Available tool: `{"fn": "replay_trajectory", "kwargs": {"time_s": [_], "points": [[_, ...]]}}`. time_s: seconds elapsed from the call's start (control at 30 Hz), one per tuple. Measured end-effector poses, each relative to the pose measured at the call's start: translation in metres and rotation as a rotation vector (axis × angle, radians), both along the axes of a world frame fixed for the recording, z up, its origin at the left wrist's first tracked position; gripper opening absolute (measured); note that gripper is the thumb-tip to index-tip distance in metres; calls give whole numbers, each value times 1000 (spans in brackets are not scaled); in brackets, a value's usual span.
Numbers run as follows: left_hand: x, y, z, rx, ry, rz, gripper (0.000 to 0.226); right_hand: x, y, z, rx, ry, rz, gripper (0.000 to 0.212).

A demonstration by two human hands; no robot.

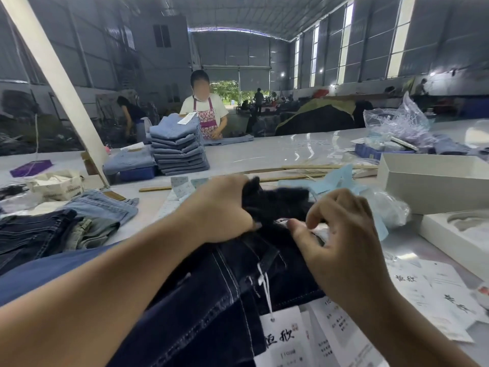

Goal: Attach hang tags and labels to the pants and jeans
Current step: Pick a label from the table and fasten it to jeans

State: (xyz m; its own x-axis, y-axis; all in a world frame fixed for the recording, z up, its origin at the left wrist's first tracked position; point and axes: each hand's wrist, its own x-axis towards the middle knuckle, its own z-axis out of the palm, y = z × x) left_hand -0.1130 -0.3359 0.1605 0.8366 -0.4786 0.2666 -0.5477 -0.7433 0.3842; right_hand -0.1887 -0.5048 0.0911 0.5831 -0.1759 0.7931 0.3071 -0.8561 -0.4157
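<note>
On the table before me, my left hand [225,207] gripped dark jeans [211,300], my right hand [341,234] pinched their waistband, hang tag [285,337] dangling below.

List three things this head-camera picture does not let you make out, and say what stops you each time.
1. What the right hand pinches at the dark jeans: its fingers hide it.
2. Small print on the white hang tag: too small, and the bottom edge cuts it.
3. What the light blue jeans stack tag says: too far.
</note>
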Motion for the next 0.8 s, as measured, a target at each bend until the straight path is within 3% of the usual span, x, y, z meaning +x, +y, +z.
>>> {"fn": "replay_trajectory", "kwargs": {"time_s": [0.13,0.23,0.3,0.4,0.43,0.5,0.6,0.73,0.8], "points": [[12,16,6,-160,227,-30,20,1,5,-3,14,142,126,16],[17,22,2,-301,406,-36,26,6,5,-4,187,260,181,12],[20,30,3,-397,592,-8,45,8,4,-3,353,228,195,14],[26,42,2,-497,880,-79,78,12,1,1,626,204,231,39],[25,42,0,-469,862,-92,73,14,-1,3,746,221,261,42],[23,34,-6,-250,599,-33,51,18,-5,3,910,228,283,37],[16,15,-13,-18,216,-10,34,19,-10,0,961,194,219,17],[4,-9,-9,-87,59,-87,27,17,-15,-9,925,138,147,9],[2,-23,-5,-98,34,-171,26,13,-18,-11,923,58,121,20]]}}
